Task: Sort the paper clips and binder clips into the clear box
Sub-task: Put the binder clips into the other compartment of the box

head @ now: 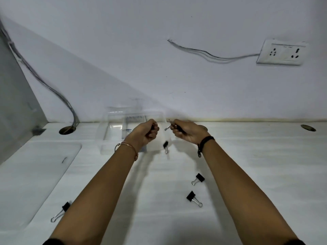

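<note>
**Both hands closed on clips above the clear box**

The clear box stands on the white bench near the wall, at roughly 11 o'clock from frame centre. Its walls are transparent and blurred; an inner divider is faintly visible, and a few small items lie in its far compartment, too indistinct to identify.

The left hand is positioned over the right side of the box. Its fingers are curled closed on a small dark clip; only a metal loop shows at the knuckles. The right hand is at 3 o'clock from the left hand, close but not touching. Its fingers are clamped on a held binder clip, whose wire handle projects toward the left hand.

A blurred binder clip appears at 6 o'clock from the gap between the hands; whether it rests on the bench cannot be determined.

Three further clips lie on the bench:
- upper right clip, at 5 o'clock from the hands;
- lower right clip, just below the previous one;
- left clip, at 7 o'clock, beside the left forearm.

A bangle is on the left wrist; a black band is on the right. A wall socket is at 2 o'clock.
</note>
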